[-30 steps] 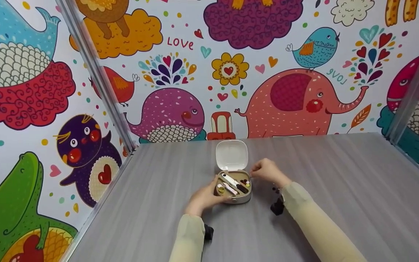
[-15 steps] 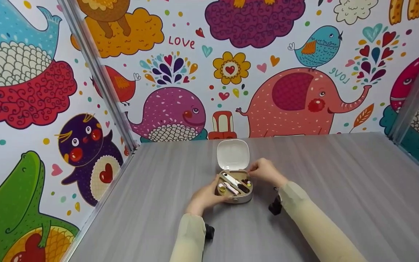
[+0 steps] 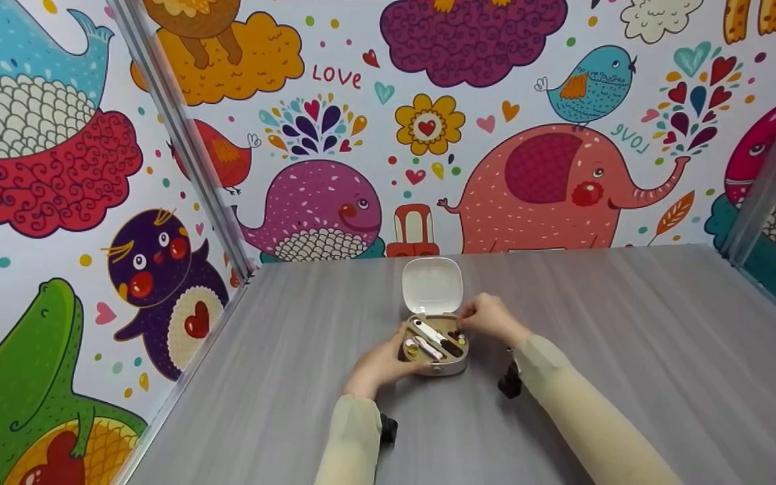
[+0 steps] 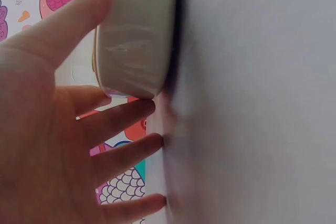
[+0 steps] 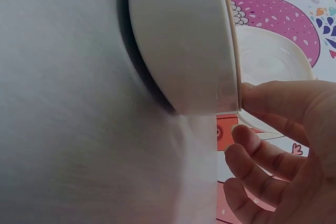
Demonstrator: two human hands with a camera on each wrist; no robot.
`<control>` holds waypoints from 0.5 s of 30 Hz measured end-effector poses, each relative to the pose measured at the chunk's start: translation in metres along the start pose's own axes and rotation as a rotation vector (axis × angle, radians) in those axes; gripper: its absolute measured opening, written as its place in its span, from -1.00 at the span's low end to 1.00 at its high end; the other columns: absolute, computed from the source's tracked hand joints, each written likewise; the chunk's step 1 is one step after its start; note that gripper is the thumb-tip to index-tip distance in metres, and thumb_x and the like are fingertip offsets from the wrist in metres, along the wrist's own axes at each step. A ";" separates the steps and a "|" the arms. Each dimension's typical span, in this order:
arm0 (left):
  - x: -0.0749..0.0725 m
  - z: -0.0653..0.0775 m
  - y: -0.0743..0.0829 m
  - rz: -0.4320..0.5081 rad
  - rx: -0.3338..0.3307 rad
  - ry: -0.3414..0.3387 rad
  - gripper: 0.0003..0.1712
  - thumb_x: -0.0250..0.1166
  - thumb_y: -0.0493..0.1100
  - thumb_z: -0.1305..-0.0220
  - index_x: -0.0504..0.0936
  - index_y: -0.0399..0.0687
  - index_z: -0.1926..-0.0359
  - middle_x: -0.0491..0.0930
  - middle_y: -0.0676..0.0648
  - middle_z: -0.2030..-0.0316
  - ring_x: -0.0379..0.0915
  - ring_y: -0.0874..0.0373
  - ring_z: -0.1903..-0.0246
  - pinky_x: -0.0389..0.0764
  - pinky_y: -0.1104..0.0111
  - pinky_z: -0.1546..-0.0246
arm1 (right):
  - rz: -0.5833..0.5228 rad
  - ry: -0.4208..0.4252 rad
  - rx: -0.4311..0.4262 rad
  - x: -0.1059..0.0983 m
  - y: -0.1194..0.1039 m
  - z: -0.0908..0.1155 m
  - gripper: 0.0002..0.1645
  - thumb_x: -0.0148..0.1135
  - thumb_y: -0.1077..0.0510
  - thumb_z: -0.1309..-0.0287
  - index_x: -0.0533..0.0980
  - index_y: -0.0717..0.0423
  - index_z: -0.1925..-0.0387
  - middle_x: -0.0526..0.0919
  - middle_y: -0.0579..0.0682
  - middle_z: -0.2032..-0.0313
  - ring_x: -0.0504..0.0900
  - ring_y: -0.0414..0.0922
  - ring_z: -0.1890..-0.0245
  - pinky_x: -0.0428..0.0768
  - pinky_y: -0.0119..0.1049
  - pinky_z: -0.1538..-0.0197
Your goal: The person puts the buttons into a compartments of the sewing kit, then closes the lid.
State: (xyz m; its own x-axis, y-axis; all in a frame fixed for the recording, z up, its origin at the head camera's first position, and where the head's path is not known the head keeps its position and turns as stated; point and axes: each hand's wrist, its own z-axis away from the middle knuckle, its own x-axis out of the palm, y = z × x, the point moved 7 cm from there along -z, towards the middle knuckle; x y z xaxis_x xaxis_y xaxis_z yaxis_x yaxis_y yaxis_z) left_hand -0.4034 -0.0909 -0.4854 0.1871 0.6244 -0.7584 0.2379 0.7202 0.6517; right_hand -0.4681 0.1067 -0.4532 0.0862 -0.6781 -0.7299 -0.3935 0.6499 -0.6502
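Note:
A small cream box (image 3: 447,369) stands on the table, its white lid (image 3: 432,286) raised at the back. Inside, a slim white-and-black tool (image 3: 436,338) lies slantwise. Left of it are a pinkish-white piece (image 3: 428,347) and a round yellow item (image 3: 413,350); small dark bits (image 3: 456,334) sit on the right. My left hand (image 3: 380,368) grips the box, thumb at its front edge, a finger against its side. My right hand (image 3: 494,319) is at the back right rim, thumb and index finger together there. Whether these pinch something, I cannot tell; their tips are partly hidden.
The grey table (image 3: 307,310) reaches back to a wall (image 3: 374,135) printed with cartoon animals. Metal posts (image 3: 182,135) mark the corners. Each wrist carries a black camera, such as the left one (image 3: 388,429).
My right hand has moved slightly left, from beside the box to its back right rim. My left hand keeps its hold, and the box stays in place.

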 end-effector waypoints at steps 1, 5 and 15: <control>0.000 0.000 0.000 -0.009 0.000 0.002 0.19 0.39 0.29 -0.06 0.02 -0.18 -0.50 0.26 -0.28 -0.35 0.33 -0.22 -0.22 0.38 0.00 -0.16 | 0.005 -0.001 -0.007 0.000 -0.001 0.000 -0.95 0.39 0.30 0.15 0.70 0.22 0.52 0.67 -0.09 0.61 0.42 -0.31 0.64 0.41 -0.40 0.52; 0.000 0.000 0.001 -0.033 -0.005 0.004 0.19 0.38 0.31 -0.06 0.02 -0.18 -0.50 0.28 -0.29 -0.34 0.34 -0.22 -0.21 0.39 0.01 -0.15 | 0.021 0.004 -0.015 0.000 -0.003 0.000 -0.96 0.39 0.30 0.16 0.69 0.21 0.54 0.66 -0.10 0.62 0.40 -0.31 0.64 0.38 -0.40 0.52; -0.001 0.001 0.000 -0.023 -0.019 0.003 0.20 0.38 0.31 -0.06 0.02 -0.17 -0.50 0.27 -0.29 -0.35 0.34 -0.25 -0.21 0.38 -0.02 -0.15 | 0.044 0.007 0.014 0.002 -0.003 0.000 -0.96 0.38 0.31 0.14 0.70 0.18 0.52 0.65 -0.12 0.61 0.45 -0.28 0.62 0.47 -0.36 0.47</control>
State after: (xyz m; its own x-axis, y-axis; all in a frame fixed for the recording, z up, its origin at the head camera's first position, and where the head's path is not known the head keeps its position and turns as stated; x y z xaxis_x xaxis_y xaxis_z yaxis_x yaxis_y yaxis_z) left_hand -0.4029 -0.0917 -0.4845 0.1794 0.6085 -0.7730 0.2235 0.7400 0.6344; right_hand -0.4664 0.1030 -0.4530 0.0628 -0.6511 -0.7564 -0.3836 0.6839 -0.6206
